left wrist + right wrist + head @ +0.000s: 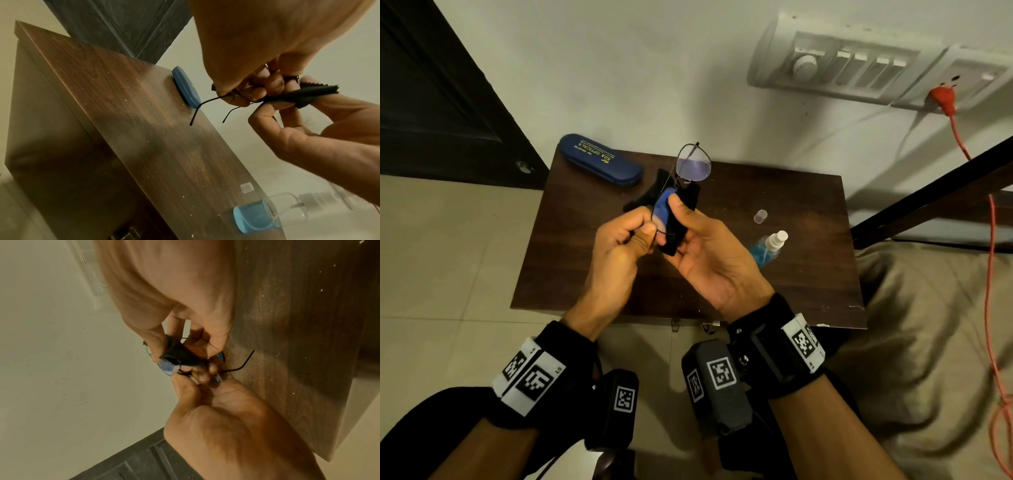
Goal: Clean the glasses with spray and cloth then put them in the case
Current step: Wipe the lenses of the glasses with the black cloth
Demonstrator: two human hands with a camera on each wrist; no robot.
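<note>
Both hands are working together above the dark wooden table (774, 274). The left hand (619, 246) is pinching the thin-framed glasses (693, 164) at the rim of the near lens, the far lens standing up and away from the fingers. The right hand (709, 253) is pinching the black cloth (681, 212) over the near lens — thumb on top. The blue case (601, 159) is lying shut at the table's far left corner; the spray bottle (768, 246) is lying on its side beside its clear cap (760, 216).
</note>
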